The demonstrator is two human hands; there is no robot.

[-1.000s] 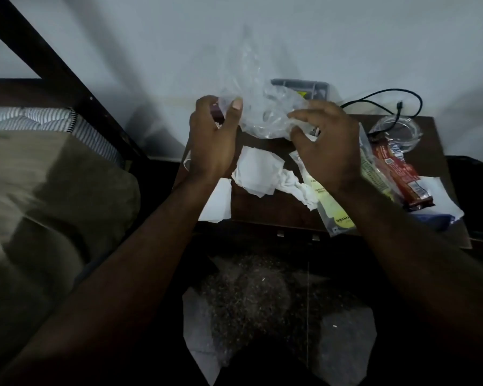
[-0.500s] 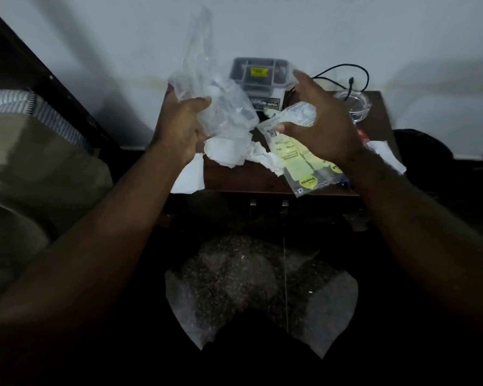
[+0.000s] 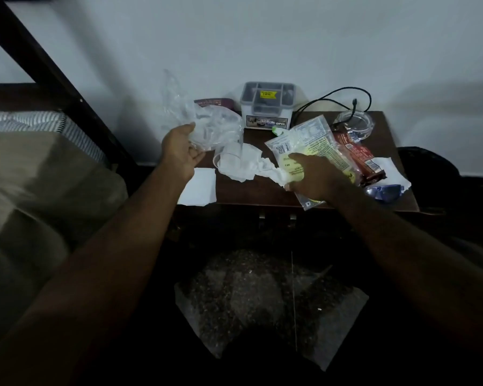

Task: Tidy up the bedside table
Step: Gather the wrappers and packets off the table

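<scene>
Both hands have come down and apart since a moment ago: the right hand, which had the yellow packet raised, now has it low over the bedside table, and the left hand has drawn the clear plastic bag off toward the table's left end. From where I stand, the left fingers are curled round a bunch of the bag, which hangs crumpled and puffed above the tabletop. The right hand's fingers are bent over the packet and hold it. The packet's lower corner pokes out past the table's front edge, and its printed top end tilts up toward the wall.

Between the two hands a crumpled white tissue lies on the dark wood, its end just beside the right thumb. A flat white sheet overhangs the front left corner.

At the back, against the pale wall, stands a grey box with a yellow sticker, and a dark red booklet lies to its left. A black cable loops to a glass dish at the back right. A red wrapper lies beside the packet, with more white paper and something blue near the right edge.

To the left is a bed with a striped mattress, an olive blanket and a dark frame. Below, the floor is speckled stone.
</scene>
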